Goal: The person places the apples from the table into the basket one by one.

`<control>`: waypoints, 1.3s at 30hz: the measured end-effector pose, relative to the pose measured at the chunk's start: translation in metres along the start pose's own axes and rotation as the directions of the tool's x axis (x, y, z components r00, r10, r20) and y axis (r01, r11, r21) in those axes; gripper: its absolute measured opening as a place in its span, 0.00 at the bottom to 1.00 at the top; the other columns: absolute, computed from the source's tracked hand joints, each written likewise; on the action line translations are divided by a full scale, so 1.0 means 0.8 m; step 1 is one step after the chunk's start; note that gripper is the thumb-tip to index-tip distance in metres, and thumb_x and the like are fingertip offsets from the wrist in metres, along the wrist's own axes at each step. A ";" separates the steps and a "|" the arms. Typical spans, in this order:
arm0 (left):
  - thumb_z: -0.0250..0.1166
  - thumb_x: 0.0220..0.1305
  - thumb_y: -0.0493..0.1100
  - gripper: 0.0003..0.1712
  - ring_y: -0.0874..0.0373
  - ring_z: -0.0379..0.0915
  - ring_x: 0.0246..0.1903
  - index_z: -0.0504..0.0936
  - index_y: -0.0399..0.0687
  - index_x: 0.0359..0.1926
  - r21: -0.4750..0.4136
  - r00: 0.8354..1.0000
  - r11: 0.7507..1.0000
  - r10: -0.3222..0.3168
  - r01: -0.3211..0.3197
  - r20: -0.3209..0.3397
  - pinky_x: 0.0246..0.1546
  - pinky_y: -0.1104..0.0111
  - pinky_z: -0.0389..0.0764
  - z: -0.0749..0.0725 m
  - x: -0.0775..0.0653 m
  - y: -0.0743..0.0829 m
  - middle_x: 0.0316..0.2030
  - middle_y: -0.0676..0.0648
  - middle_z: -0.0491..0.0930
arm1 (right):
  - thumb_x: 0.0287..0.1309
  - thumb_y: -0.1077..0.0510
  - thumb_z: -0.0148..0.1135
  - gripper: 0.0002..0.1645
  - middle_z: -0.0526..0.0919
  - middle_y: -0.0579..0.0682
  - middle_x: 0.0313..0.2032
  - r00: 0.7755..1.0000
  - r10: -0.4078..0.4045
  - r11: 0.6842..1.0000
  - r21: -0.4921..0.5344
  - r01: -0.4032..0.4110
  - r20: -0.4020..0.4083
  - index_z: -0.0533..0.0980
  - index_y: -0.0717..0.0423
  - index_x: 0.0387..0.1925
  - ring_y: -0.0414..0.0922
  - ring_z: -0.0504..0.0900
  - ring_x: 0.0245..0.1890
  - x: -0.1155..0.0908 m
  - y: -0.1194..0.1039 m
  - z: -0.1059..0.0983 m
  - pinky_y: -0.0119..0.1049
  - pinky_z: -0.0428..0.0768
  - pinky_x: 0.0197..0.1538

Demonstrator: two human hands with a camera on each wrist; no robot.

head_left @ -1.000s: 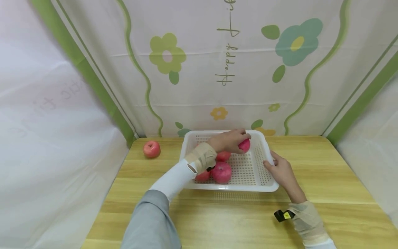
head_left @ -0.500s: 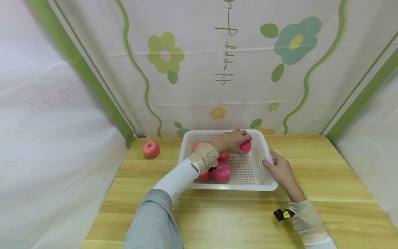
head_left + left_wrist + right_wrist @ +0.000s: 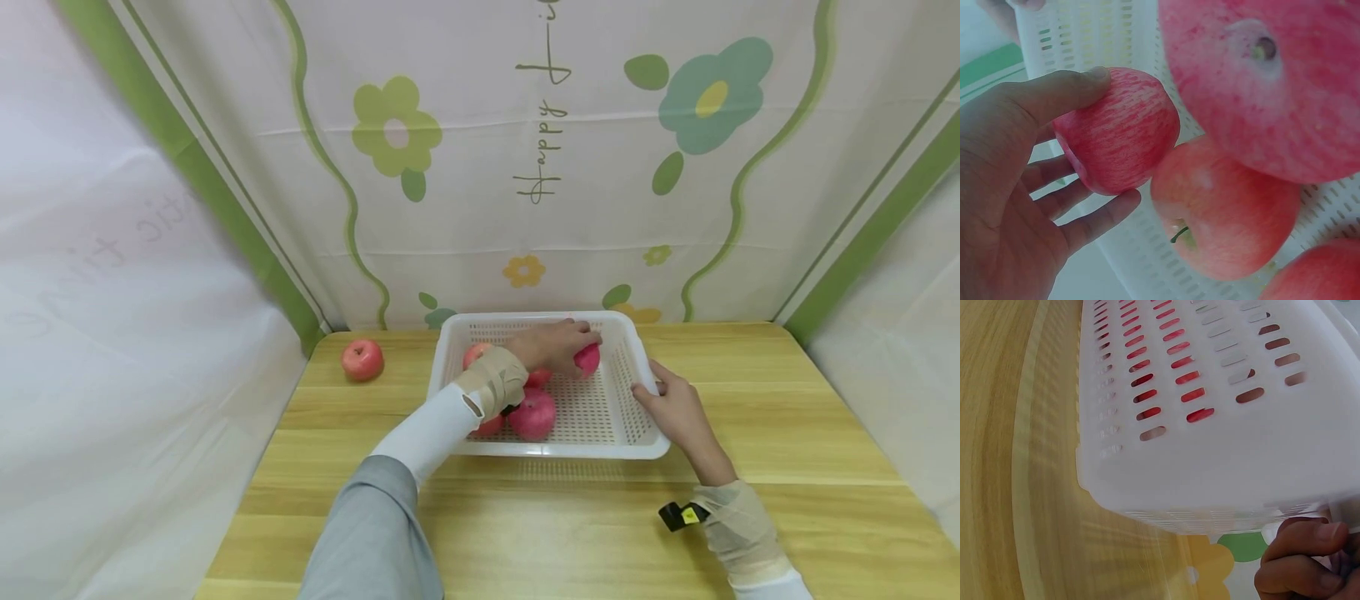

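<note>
My left hand [image 3: 553,344] reaches into a white perforated plastic basket [image 3: 570,450] and holds a red apple [image 3: 1124,131] between thumb and fingers. In the left wrist view that apple sits right beside a paler apple [image 3: 1222,209] with a green stem. A large pinkish apple [image 3: 1272,81] fills the upper right of that view. Several apples lie in the basket's left half, partly covered by my left forearm in the head view. My right hand [image 3: 678,408] grips the basket's right rim, thumb on the inside; its curled fingers [image 3: 1300,556] show at the lower right of the right wrist view.
A single apple [image 3: 362,360] stands on the wooden table [image 3: 517,533], left of the basket. Behind the table hangs a white flower-print curtain [image 3: 480,208]. More white fabric [image 3: 112,333] closes off the left side.
The left hand and its apple have shifted slightly and sunk lower into the basket. The right hand keeps its hold on the rim.
</note>
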State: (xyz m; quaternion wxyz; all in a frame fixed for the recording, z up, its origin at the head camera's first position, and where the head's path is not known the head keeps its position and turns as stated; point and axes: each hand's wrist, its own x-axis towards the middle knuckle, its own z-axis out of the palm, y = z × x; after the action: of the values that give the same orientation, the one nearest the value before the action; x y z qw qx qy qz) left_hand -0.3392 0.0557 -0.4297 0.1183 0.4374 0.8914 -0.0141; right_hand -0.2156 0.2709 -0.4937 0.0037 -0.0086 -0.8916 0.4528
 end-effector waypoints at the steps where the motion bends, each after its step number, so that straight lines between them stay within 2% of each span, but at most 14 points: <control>1: 0.72 0.70 0.53 0.41 0.57 0.68 0.69 0.68 0.55 0.79 -0.005 1.000 1.000 0.001 -0.001 0.002 0.70 0.67 0.75 0.002 0.000 0.000 0.72 0.51 0.70 | 0.78 0.54 0.58 0.43 0.82 0.80 0.54 1.000 0.001 1.000 0.000 -0.001 0.002 0.53 0.73 0.80 0.62 0.92 0.40 0.000 0.000 0.000 0.45 0.92 0.34; 8: 0.72 0.70 0.53 0.40 0.60 0.70 0.66 0.68 0.58 0.78 -0.014 1.000 1.000 -0.006 0.007 0.026 0.67 0.67 0.75 0.011 0.004 0.000 0.68 0.53 0.72 | 0.77 0.55 0.58 0.43 0.82 0.80 0.54 1.000 -0.005 1.000 -0.008 0.005 -0.003 0.54 0.73 0.80 0.63 0.92 0.40 -0.001 -0.001 0.001 0.46 0.92 0.34; 12: 0.70 0.71 0.53 0.39 0.59 0.69 0.67 0.68 0.58 0.79 0.005 0.999 1.000 -0.007 0.007 0.034 0.68 0.66 0.75 0.014 0.006 0.001 0.69 0.53 0.71 | 0.77 0.55 0.58 0.42 0.82 0.80 0.54 1.000 -0.004 1.000 -0.005 0.004 -0.006 0.54 0.73 0.80 0.64 0.92 0.41 -0.001 -0.001 0.002 0.46 0.92 0.34; 19: 0.70 0.70 0.55 0.39 0.61 0.72 0.62 0.68 0.59 0.78 0.014 1.000 1.000 -0.001 0.001 0.024 0.62 0.68 0.78 0.017 0.010 0.001 0.67 0.53 0.73 | 0.77 0.55 0.58 0.43 0.81 0.81 0.55 1.000 -0.005 1.000 0.004 0.005 -0.002 0.54 0.74 0.80 0.65 0.92 0.41 0.000 -0.001 0.001 0.46 0.92 0.35; 28: 0.70 0.69 0.56 0.39 0.60 0.74 0.60 0.70 0.57 0.77 0.050 1.000 0.998 0.025 -0.026 0.009 0.59 0.69 0.79 0.020 0.014 0.001 0.64 0.53 0.75 | 0.77 0.55 0.59 0.42 0.82 0.80 0.55 1.000 0.005 1.000 0.008 -0.005 -0.002 0.55 0.72 0.80 0.63 0.92 0.41 0.000 -0.002 0.001 0.45 0.92 0.35; 39: 0.71 0.70 0.56 0.39 0.56 0.72 0.65 0.70 0.56 0.78 0.079 0.999 0.996 0.037 -0.037 -0.002 0.63 0.69 0.78 0.024 0.018 0.003 0.68 0.51 0.75 | 0.77 0.53 0.59 0.43 0.82 0.80 0.55 1.000 0.000 1.000 0.000 0.000 -0.005 0.54 0.73 0.80 0.63 0.92 0.41 0.001 0.000 0.001 0.46 0.92 0.34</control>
State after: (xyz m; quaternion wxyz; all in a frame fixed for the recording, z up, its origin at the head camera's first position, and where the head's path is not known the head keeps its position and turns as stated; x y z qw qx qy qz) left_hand -0.3422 0.0656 -0.4514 0.0996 0.4581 0.8821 -0.0463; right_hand -0.2167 0.2707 -0.4942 0.0057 -0.0099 -0.8916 0.4527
